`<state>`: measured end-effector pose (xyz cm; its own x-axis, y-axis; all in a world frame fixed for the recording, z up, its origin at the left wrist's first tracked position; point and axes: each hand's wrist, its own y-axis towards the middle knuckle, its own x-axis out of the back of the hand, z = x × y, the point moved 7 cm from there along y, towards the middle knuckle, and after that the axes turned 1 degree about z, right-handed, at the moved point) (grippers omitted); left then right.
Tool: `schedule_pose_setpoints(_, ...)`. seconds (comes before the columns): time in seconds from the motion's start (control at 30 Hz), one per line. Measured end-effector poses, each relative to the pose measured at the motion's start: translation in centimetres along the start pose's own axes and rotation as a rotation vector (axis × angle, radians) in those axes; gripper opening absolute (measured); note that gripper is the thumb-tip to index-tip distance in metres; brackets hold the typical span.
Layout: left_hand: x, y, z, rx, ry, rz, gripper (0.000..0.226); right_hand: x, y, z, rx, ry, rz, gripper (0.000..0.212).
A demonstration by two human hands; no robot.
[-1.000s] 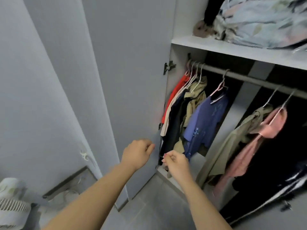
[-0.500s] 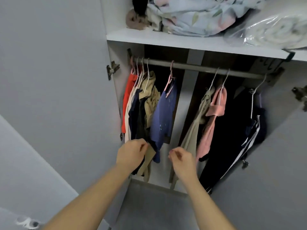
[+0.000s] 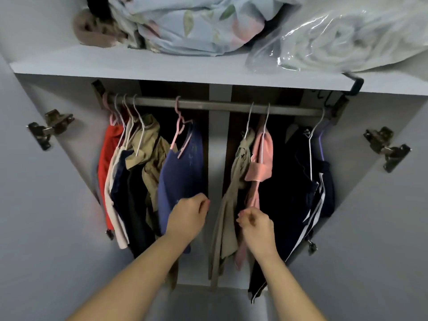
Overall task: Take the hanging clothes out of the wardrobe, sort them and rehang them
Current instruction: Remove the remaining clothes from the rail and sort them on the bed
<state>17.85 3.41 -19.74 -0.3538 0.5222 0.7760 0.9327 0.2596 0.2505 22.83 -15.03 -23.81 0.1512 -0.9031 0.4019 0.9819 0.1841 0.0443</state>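
The open wardrobe has a metal rail (image 3: 220, 105) with clothes on hangers. At the left hang a red garment (image 3: 107, 163), cream and dark pieces and a khaki shirt (image 3: 150, 156). A blue top (image 3: 183, 172) hangs on a pink hanger near the middle. Right of the divider hang a beige garment (image 3: 234, 186), a pink garment (image 3: 260, 163) and a dark striped jacket (image 3: 303, 181). My left hand (image 3: 188, 217) is loosely curled in front of the blue top's hem, holding nothing. My right hand (image 3: 256, 224) is curled in front of the pink garment, empty.
The shelf (image 3: 139, 68) above the rail carries a floral bedding bundle (image 3: 192, 24) and a plastic-wrapped white blanket (image 3: 342, 40). Both doors stand open, with hinges at the left (image 3: 49, 127) and right (image 3: 385, 147). A vertical divider (image 3: 216, 177) runs behind the clothes.
My view has swung right and up from the left door to face the wardrobe squarely. Both hands have moved closer to the hanging clothes, still empty.
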Motion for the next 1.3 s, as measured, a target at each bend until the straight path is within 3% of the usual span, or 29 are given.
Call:
schedule_pose_setpoints(0.27,-3.6,8.9,-1.0,0.011,0.012,-0.005,0.014,4.4,9.4,-0.4,0.019,-0.09,-0.084,0.02)
schedule_pose_setpoints(0.37,-5.8,9.7,-1.7,0.014,-0.019,0.057,0.012,5.0,10.7,-0.8,-0.002,-0.048,-0.143,0.015)
schedule_pose_setpoints(0.63,-8.3,13.5,-2.6,0.045,-0.03,0.155,0.033,5.5,12.2,-2.3,-0.076,0.009,-0.177,0.009)
schedule_pose_setpoints(0.8,-9.6,15.0,-3.3,0.058,-0.005,0.21,0.028,6.5,13.4,-2.2,-0.094,0.005,-0.244,0.004)
schedule_pose_setpoints(0.9,-10.0,15.5,-2.8,0.073,0.01,0.252,0.02,5.9,14.0,-1.9,-0.111,0.016,-0.214,0.015)
schedule_pose_setpoints(1.1,-9.6,15.9,-1.5,0.087,0.004,0.266,0.018,3.6,14.3,-2.6,-0.198,-0.1,-0.126,0.078)
schedule_pose_setpoints(1.17,-9.3,15.8,-1.2,0.073,0.011,0.257,0.018,2.6,14.4,-3.0,-0.216,-0.111,-0.094,0.078)
schedule_pose_setpoints(1.3,-8.7,15.8,-0.3,0.051,-0.033,0.244,0.017,2.1,14.5,-3.6,-0.297,-0.075,-0.128,0.052)
